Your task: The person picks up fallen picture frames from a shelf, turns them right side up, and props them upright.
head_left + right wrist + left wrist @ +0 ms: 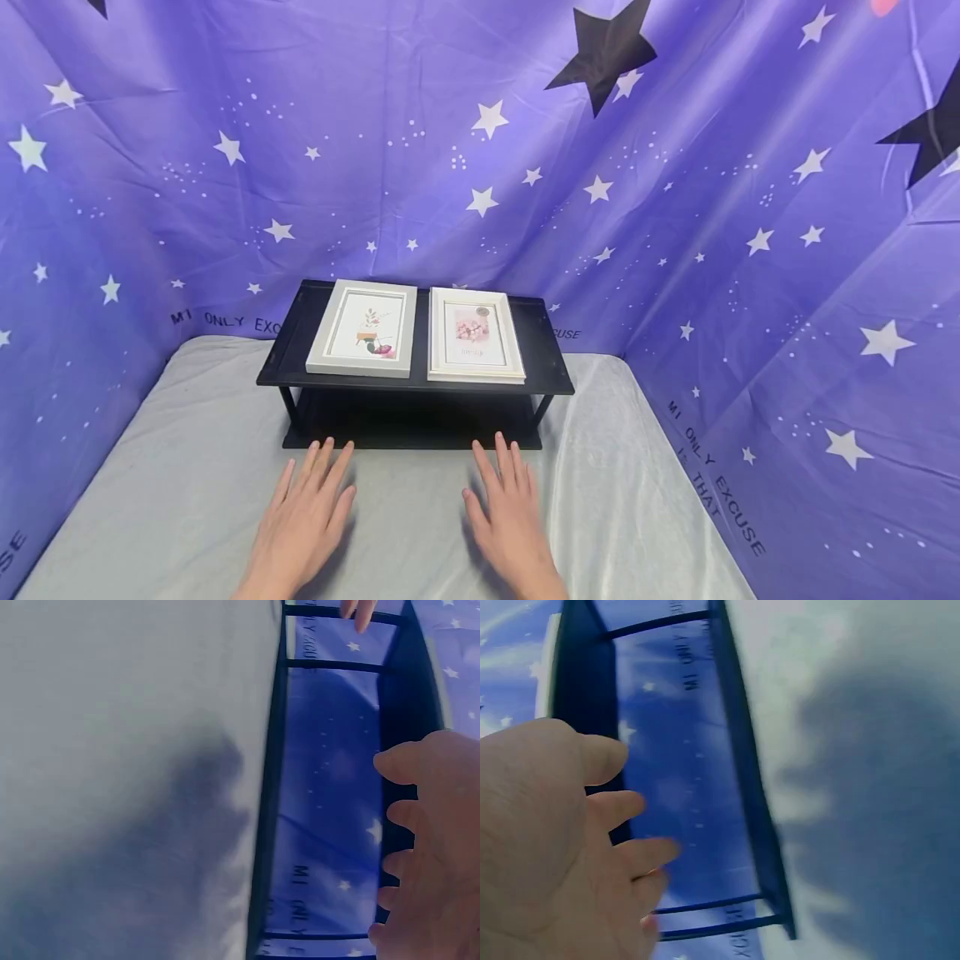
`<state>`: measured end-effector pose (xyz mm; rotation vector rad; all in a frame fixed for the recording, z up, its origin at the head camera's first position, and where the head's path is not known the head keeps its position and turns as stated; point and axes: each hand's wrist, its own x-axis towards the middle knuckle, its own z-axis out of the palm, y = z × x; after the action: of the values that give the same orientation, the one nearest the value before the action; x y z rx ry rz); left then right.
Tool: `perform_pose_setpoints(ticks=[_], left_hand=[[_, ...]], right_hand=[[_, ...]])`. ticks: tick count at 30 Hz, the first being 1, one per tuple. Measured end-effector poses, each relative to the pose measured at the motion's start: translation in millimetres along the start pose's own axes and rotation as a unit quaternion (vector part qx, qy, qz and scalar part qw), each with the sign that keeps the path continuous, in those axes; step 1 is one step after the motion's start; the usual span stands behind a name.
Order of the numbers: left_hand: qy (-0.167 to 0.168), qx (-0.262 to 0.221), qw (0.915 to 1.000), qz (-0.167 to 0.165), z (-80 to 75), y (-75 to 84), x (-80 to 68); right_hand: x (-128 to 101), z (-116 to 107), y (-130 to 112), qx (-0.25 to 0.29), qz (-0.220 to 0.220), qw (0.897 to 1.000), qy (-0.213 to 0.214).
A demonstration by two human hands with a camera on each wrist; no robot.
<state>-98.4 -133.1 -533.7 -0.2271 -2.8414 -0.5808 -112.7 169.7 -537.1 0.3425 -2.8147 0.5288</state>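
Observation:
Two picture frames lie face up on the top of a black two-tier shelf [422, 333]. The left one is a grey-white picture frame [320, 350] around a print of a plant and a vase. Beside it, the right one is a cream picture frame [512, 337] with a pink flower print. My left hand [303, 521] hovers before the shelf's front left, fingers spread and holding nothing. Before the front right, my right hand [510, 517] is likewise spread and holds nothing. In the wrist views, the left palm [532, 840] and right palm [442, 847] appear beside the shelf's open front.
A pale grey cloth [187, 467] covers the surface under the shelf. Purple curtains [420, 167] with stars and lettering enclose the back and both sides, close behind the shelf. The shelf's lower tier [420, 421] sits on the cloth.

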Motion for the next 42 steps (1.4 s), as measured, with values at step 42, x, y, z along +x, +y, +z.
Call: perform_pose_setpoints(ticks=[42], left_hand=[[0.152,0.026,0.9868,0.049,-56.5,111.7,168.6]], right_hand=[[164.3,-85.9,27.5,0.028,0.098,0.987,0.121]])
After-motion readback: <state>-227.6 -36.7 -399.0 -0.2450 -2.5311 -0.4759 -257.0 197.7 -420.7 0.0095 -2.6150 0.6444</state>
